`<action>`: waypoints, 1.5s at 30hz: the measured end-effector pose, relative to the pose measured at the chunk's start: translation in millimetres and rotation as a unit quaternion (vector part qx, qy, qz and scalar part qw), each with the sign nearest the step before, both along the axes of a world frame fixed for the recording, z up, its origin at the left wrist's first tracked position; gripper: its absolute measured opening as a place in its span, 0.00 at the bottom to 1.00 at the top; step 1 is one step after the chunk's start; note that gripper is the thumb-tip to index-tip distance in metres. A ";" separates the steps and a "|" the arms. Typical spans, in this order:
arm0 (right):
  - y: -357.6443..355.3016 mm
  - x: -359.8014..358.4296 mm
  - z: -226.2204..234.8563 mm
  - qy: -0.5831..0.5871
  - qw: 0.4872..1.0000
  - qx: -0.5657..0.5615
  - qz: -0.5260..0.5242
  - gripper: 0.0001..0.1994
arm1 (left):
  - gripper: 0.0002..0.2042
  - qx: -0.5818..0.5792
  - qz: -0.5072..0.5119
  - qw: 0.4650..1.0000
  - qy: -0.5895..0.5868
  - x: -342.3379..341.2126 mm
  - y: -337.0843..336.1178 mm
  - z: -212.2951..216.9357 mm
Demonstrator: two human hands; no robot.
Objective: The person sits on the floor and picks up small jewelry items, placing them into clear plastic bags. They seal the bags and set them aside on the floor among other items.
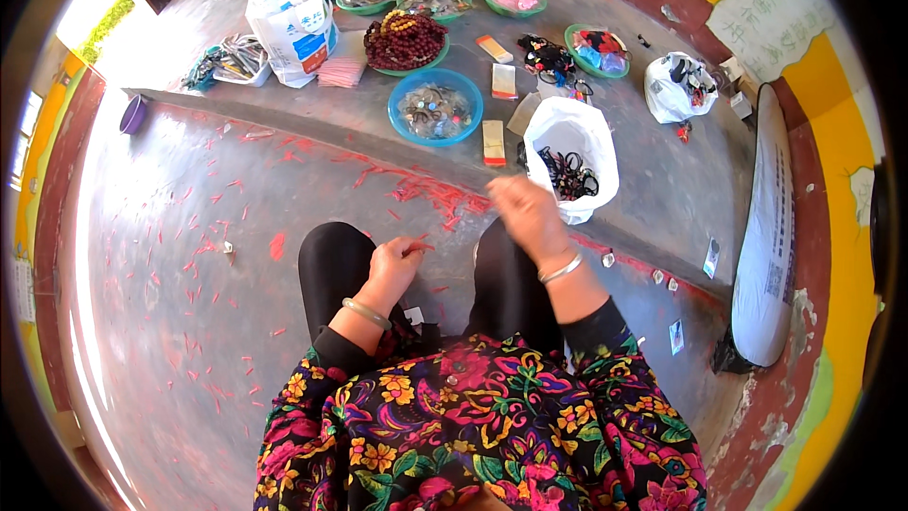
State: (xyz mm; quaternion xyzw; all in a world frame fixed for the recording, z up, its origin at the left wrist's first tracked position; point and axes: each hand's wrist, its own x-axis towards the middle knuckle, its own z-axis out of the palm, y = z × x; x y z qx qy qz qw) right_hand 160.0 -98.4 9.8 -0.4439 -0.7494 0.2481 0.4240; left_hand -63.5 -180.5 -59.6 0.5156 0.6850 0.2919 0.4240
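My left hand (394,268), with a bangle on the wrist, hovers above my left knee. Its thumb and fingers are pressed together; a small reddish bit shows at the tips, too small to name. My right hand (528,214), wearing a silver bangle, is raised over my right knee, its fingers curled closed. What it holds, if anything, is hidden. Just beyond it stands a white plastic bag (610,156), open at the top, with black cords or bands (570,176) inside. A blue basin (437,142) of small mixed pieces sits on the step ahead.
Several bowls of trinkets, dark red beads (407,42), a white sack (295,28) and pink sheets (340,72) cover the raised step. Small packets (493,143) lie near its edge. Red scraps (440,195) litter the floor. A long grey wrapped bundle (764,227) leans at the right wall.
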 end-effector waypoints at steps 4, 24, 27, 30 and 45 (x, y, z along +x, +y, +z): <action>83.1 96.8 -81.4 -0.111 0.980 -0.078 -0.147 0.08 | 0.08 0.005 -0.044 0.998 0.038 5.1 5.6 7.5; 171.2 225.4 -242.5 -0.423 0.757 -0.427 -0.255 0.17 | 0.09 0.012 -0.111 0.993 0.048 26.9 30.9 2.4; 179.1 221.0 -247.7 -0.420 0.771 -0.417 -0.235 0.16 | 0.09 -0.009 -0.106 0.993 0.047 27.8 31.8 2.1; 182.9 217.5 -248.5 -0.419 0.784 -0.405 -0.216 0.16 | 0.09 0.002 -0.102 0.993 0.052 27.8 31.2 -1.9; 156.0 193.6 -173.1 0.034 0.922 -0.285 -0.262 0.12 | 0.09 0.019 -0.098 0.995 0.009 27.5 25.2 14.0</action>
